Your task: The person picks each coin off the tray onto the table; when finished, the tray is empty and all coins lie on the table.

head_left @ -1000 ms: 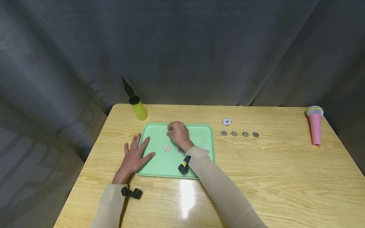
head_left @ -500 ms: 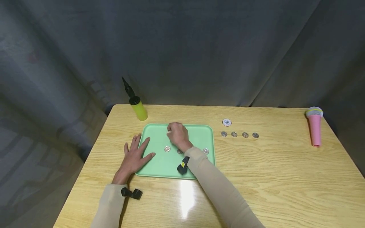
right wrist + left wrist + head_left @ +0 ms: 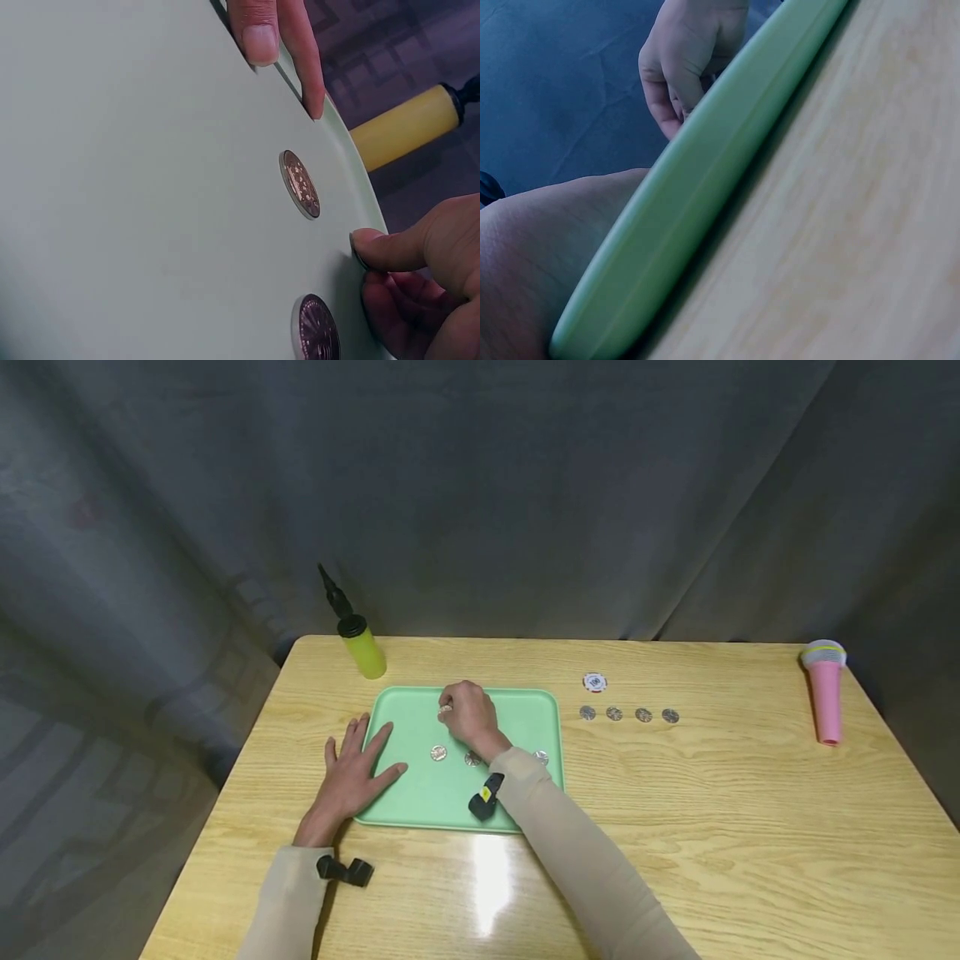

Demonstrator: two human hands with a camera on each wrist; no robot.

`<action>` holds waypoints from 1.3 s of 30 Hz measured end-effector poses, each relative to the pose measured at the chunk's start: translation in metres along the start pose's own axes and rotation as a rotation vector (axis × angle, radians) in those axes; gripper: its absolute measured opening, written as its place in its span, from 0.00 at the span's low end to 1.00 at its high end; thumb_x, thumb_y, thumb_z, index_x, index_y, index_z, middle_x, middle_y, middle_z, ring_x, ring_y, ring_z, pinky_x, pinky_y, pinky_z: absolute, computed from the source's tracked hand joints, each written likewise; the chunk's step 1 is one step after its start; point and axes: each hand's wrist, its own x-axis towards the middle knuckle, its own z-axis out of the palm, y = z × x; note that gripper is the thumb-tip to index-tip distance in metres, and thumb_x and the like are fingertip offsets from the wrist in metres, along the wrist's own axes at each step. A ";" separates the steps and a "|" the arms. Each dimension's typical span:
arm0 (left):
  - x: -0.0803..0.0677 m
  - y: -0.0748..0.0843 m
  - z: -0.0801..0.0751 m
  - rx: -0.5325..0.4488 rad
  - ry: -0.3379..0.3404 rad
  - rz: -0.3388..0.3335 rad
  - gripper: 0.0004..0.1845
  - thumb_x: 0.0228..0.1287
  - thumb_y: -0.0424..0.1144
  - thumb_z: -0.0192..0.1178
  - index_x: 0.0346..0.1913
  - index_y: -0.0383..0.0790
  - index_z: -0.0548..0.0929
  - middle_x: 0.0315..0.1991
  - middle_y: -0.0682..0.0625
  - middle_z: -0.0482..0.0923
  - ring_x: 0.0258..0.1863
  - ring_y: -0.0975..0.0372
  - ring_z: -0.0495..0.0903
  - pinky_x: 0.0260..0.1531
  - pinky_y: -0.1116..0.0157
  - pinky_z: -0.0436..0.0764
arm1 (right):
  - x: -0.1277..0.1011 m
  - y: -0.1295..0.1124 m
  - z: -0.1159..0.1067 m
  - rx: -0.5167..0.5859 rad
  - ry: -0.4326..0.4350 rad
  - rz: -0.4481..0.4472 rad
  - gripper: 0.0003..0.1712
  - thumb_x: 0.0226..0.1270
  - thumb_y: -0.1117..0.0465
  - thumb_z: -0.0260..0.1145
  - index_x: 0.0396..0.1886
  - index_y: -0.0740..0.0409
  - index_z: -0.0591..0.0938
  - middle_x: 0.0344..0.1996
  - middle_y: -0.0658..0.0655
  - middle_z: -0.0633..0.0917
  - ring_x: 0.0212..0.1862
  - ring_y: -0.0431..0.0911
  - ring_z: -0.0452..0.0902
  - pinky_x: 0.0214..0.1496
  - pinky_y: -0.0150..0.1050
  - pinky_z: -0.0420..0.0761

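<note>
My right hand (image 3: 470,714) pinches a coin (image 3: 445,711) between thumb and fingers over the far part of the mint-green tray (image 3: 405,810). The right wrist view shows the thumb of this right hand (image 3: 435,277) against the held coin, close to the tray's surface. My left hand (image 3: 351,783) rests with spread fingers across the tray's left edge. Between the hands lies a silvery coin (image 3: 438,752). Another coin (image 3: 472,758) sits beside the right wrist, partly covered, and one more coin (image 3: 541,757) lies near the tray's right side.
Right of the tray, several coins (image 3: 614,714) form a row on the wooden table (image 3: 750,827), with a white poker chip (image 3: 595,682) behind them. A yellow-green hand pump (image 3: 364,653) stands at the back left. A pink toy microphone (image 3: 827,697) lies far right.
The pinched coin shows slightly more of its face below the right fingers. Both hands stay in nearly the same places, and the other coins have not moved.
</note>
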 end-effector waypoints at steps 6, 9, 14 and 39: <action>0.000 -0.001 0.001 0.000 0.000 0.005 0.42 0.67 0.57 0.59 0.78 0.43 0.60 0.81 0.32 0.44 0.80 0.37 0.42 0.71 0.29 0.37 | -0.003 0.001 -0.003 0.021 0.003 -0.007 0.03 0.62 0.66 0.72 0.35 0.57 0.89 0.32 0.54 0.89 0.34 0.44 0.81 0.37 0.37 0.79; 0.000 -0.002 0.002 -0.001 -0.001 0.005 0.42 0.67 0.57 0.59 0.78 0.44 0.60 0.81 0.33 0.44 0.80 0.37 0.42 0.71 0.29 0.37 | -0.004 0.003 -0.005 0.049 0.000 -0.016 0.04 0.64 0.66 0.70 0.36 0.59 0.90 0.31 0.55 0.90 0.32 0.42 0.79 0.38 0.35 0.80; 0.000 -0.002 0.001 -0.004 -0.001 0.006 0.42 0.67 0.57 0.59 0.78 0.44 0.60 0.81 0.33 0.43 0.80 0.37 0.41 0.71 0.29 0.37 | -0.005 0.006 -0.011 0.123 0.003 -0.014 0.05 0.63 0.66 0.71 0.37 0.61 0.90 0.31 0.56 0.90 0.31 0.42 0.80 0.38 0.34 0.80; -0.001 0.000 0.001 -0.028 0.021 0.019 0.41 0.66 0.56 0.60 0.77 0.42 0.61 0.80 0.31 0.44 0.80 0.35 0.42 0.70 0.28 0.37 | -0.026 0.035 -0.059 0.422 0.053 0.054 0.07 0.64 0.69 0.69 0.40 0.67 0.89 0.31 0.63 0.90 0.28 0.52 0.88 0.27 0.31 0.81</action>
